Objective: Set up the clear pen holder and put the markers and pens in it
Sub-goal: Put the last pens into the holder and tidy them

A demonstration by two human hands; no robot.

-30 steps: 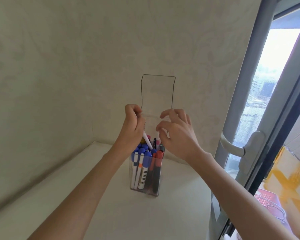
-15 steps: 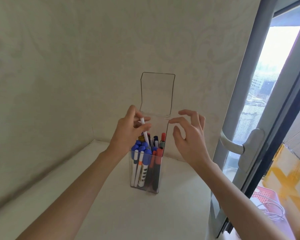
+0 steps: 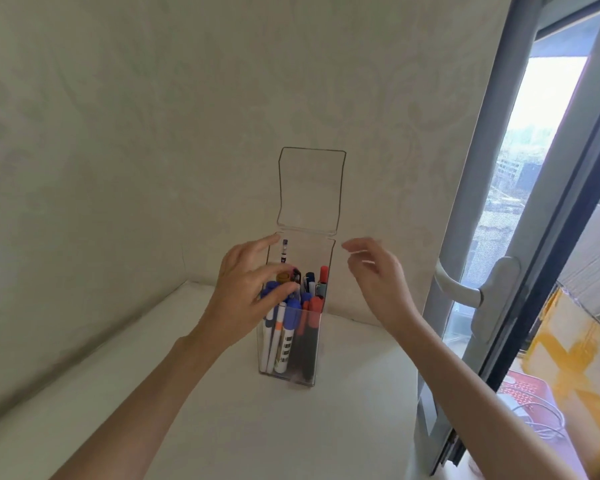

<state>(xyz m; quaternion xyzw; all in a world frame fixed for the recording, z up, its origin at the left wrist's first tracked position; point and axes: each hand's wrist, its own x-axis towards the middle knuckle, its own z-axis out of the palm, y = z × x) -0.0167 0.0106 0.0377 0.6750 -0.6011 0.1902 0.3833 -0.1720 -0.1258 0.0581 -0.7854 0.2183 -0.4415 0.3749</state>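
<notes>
The clear pen holder (image 3: 312, 370) stands upright on the white ledge (image 3: 222, 410) near the corner, its tall back panel rising against the wall. Several markers and pens (image 3: 291, 327) with blue, red and dark caps fill it. A thin white pen (image 3: 284, 251) stands upright at the back left, taller than the rest. My left hand (image 3: 248, 289) hovers at the holder's left side with spread, relaxed fingers over the blue caps, holding nothing. My right hand (image 3: 374, 275) is raised to the right of the holder, fingers loosely bent, apart from it.
A cream wall closes the corner behind and to the left. A grey window frame with a handle (image 3: 478, 292) stands at the right. Beyond it lie a yellow-taped cardboard box (image 3: 568, 358), a red perforated item (image 3: 523, 389) and white cables.
My left hand has let go of the white pen, which now stands in the holder. Both hands have opened and drawn slightly away from the holder's top.
</notes>
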